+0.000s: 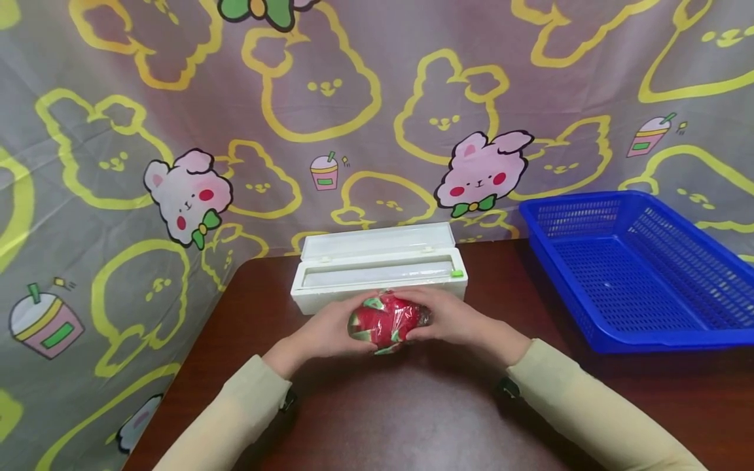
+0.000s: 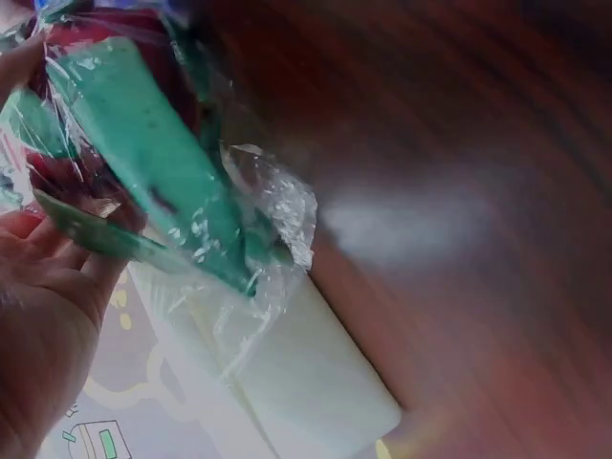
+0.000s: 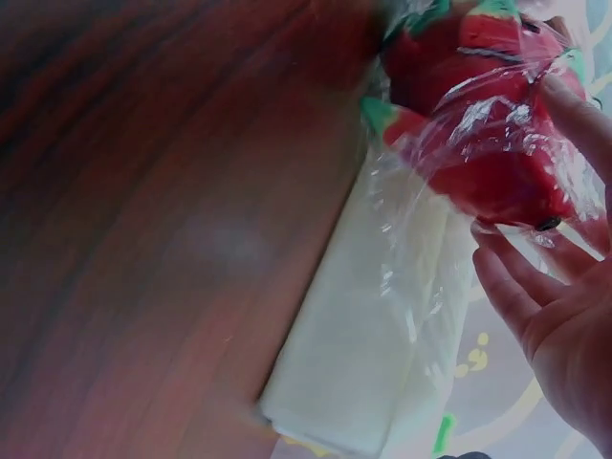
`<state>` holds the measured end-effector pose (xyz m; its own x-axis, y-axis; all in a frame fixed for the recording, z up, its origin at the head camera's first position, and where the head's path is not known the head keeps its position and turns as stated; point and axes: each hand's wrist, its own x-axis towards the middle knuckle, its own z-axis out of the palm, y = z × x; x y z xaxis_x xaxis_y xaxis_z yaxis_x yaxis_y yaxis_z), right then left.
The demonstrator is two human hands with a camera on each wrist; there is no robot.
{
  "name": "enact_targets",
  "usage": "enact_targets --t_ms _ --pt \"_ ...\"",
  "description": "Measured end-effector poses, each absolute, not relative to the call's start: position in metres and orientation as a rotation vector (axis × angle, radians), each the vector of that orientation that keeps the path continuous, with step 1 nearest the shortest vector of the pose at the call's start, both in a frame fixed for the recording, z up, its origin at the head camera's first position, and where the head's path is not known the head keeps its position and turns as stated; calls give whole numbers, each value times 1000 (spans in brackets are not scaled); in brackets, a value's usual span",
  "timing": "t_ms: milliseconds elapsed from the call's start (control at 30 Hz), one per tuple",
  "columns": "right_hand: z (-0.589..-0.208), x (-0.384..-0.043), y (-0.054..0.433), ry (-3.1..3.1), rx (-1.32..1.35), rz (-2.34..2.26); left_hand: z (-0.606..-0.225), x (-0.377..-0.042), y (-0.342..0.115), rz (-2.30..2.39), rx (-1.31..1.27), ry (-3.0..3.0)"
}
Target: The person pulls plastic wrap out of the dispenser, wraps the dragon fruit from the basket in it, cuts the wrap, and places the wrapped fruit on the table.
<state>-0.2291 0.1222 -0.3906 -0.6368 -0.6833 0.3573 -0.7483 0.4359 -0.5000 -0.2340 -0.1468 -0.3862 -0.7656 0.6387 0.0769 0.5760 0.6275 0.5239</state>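
"What was the biggest thing on your feed?"

"A cloth [image 1: 389, 39] with yellow outlines and pink rabbits; I saw it hanging behind everything else."

"And below that?"

"A dark reddish-brown counter [image 1: 400, 418]. On my right stood a blue mesh basket [image 1: 677, 339], well apart from the work."

"Next size down?"

"A long white box [image 1: 321, 301], set toward the back of the counter. Its lid [image 1: 377, 242] was raised at the rear, and I could see a whitish roll [image 1: 383, 273] lying inside."

"How did you find the grip?"

"The left hand [image 1: 330, 330] and the right hand [image 1: 453, 320] faced each other, clamped on one thing from opposite sides: a red fruit [image 1: 383, 320] with green-tipped scales. I had it between them, just in front of the box. I couldn't tell whether its underside touched the counter."

"Was it bare?"

"No, clear film [image 2: 292, 210] lay over it; from the left wrist I saw some crumpled and sticking out."

"Anything smaller?"

"Only a bright green tab [image 1: 457, 273] near the box's right end."
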Motion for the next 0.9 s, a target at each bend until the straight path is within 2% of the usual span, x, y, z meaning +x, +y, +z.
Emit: enact_targets --t_ms 900 --pt "-387 -230 125 -2748 1215 1045 -389 -247 -145 961 919 2615"
